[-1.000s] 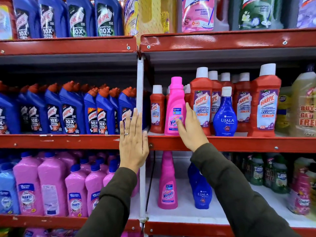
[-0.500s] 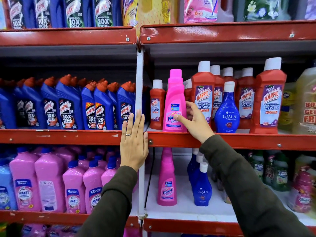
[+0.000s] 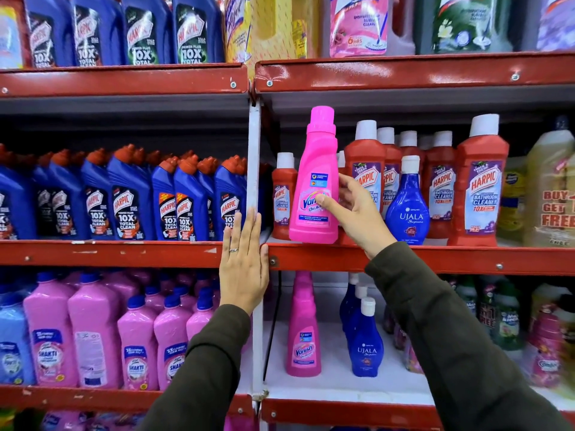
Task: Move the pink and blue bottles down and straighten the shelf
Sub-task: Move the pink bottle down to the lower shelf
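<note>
A pink Vanish bottle (image 3: pixel 315 178) stands at the front of the middle shelf (image 3: pixel 435 258), tilted slightly. My right hand (image 3: pixel 354 209) grips its right side, thumb across the label. A blue Ujala bottle (image 3: pixel 408 206) stands further right on the same shelf among red Harpic bottles (image 3: pixel 479 181). My left hand (image 3: pixel 244 269) lies flat, fingers apart, on the white upright post (image 3: pixel 253 169) at the shelf edge. On the lower shelf (image 3: pixel 342 384) stand another pink Vanish bottle (image 3: pixel 303 337) and blue Ujala bottles (image 3: pixel 365 343).
Blue Harpic bottles (image 3: pixel 124 200) fill the middle shelf on the left. Pink Shakti bottles (image 3: pixel 93 334) crowd the lower left. A yellow jug (image 3: pixel 550 194) stands at far right. White bare shelf floor shows around the lower Vanish and Ujala bottles.
My right hand went from reaching beside the pink bottle to gripping it, and the bottle now sits higher and tilted. My left hand has stayed on the post.
</note>
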Tool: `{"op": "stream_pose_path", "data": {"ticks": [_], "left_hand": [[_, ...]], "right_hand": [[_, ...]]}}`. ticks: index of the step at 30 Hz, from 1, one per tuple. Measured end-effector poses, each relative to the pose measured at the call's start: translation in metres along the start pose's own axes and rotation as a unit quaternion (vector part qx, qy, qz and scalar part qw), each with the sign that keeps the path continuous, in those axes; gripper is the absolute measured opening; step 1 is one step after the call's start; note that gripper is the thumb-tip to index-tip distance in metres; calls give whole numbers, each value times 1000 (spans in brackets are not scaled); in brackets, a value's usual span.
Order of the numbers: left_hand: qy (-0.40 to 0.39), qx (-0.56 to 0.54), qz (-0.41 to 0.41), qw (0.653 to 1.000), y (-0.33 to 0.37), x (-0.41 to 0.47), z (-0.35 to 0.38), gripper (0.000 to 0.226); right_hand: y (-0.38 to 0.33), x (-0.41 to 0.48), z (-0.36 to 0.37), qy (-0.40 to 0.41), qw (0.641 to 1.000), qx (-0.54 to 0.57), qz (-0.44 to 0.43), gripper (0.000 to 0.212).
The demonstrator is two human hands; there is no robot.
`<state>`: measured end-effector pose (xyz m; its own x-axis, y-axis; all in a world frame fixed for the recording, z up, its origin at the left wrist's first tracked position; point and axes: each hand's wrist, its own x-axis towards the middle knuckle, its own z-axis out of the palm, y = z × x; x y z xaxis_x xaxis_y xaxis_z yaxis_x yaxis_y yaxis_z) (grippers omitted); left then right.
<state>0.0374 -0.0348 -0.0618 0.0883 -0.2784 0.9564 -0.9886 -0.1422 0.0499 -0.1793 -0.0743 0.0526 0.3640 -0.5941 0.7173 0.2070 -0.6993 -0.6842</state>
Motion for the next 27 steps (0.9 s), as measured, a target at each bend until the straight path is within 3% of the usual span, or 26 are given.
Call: {"op": "stream_pose_path", "data": {"ticks": [12,27], "left_hand": [[7,-59,-20,998,3,-81,0,64],[-134,-19,-60,989,-2,-233,48,68]], "right_hand": [[42,-97,14,-22,998,42,39,56],[157,-185,39,-41,987,19,153,54]]}}
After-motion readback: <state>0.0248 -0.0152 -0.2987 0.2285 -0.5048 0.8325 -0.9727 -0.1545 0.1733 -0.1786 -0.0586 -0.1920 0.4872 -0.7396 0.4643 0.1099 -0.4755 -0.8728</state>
